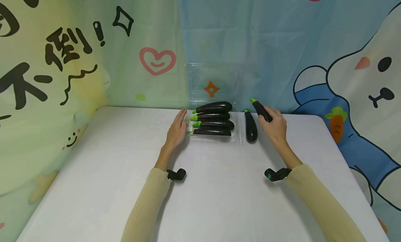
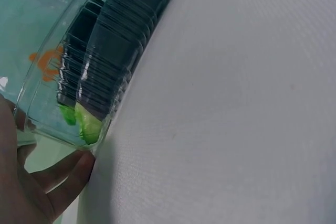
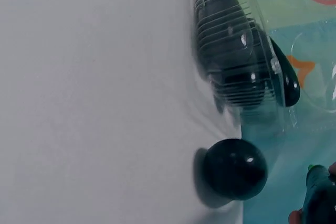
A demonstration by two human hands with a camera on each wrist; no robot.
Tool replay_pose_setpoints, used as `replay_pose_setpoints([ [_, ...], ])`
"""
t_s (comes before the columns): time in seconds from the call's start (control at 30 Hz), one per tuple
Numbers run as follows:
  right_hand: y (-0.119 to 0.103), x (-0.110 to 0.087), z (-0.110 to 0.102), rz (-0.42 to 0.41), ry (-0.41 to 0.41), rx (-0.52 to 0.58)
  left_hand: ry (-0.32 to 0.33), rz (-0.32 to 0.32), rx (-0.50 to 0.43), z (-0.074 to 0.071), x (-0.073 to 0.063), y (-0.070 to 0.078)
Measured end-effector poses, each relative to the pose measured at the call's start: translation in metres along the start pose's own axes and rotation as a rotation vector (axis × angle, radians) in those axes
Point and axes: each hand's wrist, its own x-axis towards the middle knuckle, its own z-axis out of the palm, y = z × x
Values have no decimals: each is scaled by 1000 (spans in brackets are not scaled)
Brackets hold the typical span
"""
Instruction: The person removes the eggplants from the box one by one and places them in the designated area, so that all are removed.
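Note:
My right hand point(image 1: 275, 126) grips a dark eggplant point(image 1: 261, 109) with its bright green stem end pointing away from me; part of it shows at the lower right corner of the right wrist view. Just left of that hand, another eggplant point(image 1: 251, 129) lies lengthwise on the table. Several eggplants point(image 1: 214, 124) lie crosswise in a row inside a clear plastic box point(image 1: 235, 130), green ends to the left. The box's transparent lid point(image 1: 196, 78) stands raised at the back. At the box's left side is my left hand point(image 1: 177, 130), fingers extended along the wall point(image 2: 68, 139).
A white cloth covers the table point(image 1: 219, 193). Behind its far edge hangs a printed curtain point(image 1: 269, 54), close behind the raised lid. Each wrist wears a small black camera point(image 1: 177, 174).

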Motion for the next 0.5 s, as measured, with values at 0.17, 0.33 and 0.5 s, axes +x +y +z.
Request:
replay_pose_setpoints([
  [0.17, 14, -5, 2, 25, 14, -16, 4, 2, -6, 1, -2, -1],
  [0.33, 28, -9, 6, 69, 20, -14, -4, 6, -11, 2, -3, -4],
  [0.5, 36, -7, 7, 83, 11, -32, 4, 19, -3, 2, -1, -3],
])
